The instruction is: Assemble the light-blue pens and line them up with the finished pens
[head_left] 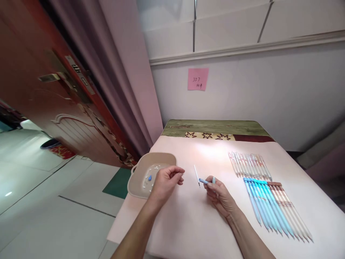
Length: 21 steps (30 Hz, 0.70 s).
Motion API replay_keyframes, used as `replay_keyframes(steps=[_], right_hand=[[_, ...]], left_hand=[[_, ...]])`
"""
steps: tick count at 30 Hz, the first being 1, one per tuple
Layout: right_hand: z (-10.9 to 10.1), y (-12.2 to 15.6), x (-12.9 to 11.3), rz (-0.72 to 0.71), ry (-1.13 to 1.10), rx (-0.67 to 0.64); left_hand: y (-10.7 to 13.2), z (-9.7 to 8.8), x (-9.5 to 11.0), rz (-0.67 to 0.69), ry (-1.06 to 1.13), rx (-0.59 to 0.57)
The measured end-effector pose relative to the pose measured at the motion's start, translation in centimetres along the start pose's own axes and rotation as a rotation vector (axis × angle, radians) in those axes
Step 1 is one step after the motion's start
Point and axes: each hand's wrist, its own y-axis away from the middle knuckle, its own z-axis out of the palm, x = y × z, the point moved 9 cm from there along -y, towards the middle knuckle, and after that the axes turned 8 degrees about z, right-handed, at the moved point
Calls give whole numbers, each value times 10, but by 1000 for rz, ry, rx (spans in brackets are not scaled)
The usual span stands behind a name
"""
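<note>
My right hand [219,194] rests on the white table sheet [188,223], fingers curled round a light blue pen part [204,181] whose tip sticks out to the left. A thin white refill [196,175] lies on the sheet just left of that tip. My left hand [167,181] hovers beside the beige tray [134,185], thumb and fingertips pinched on something too small to make out. The tray holds several small white bits and one blue piece [150,177].
Rows of pens lie on the right of the table: clear ones [249,163] at the back, blue ones [262,205] and clear ones with brown caps [289,210] nearer. A pink sticky note [197,79] hangs on the wall. A red door and curtain stand left.
</note>
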Motion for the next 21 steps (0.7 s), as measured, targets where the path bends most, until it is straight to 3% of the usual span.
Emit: replay_keyframes(steps=[3,6,21], right_hand=[[0,0,-3,-23,28,17],[0,0,-6,-51,34,31],[7,5,-12,-77,30,-5]], left_hand=[[10,28,-13,-47,93,19],[12,39,-12,-29,113,30],[16,53,3,49,-54,18]])
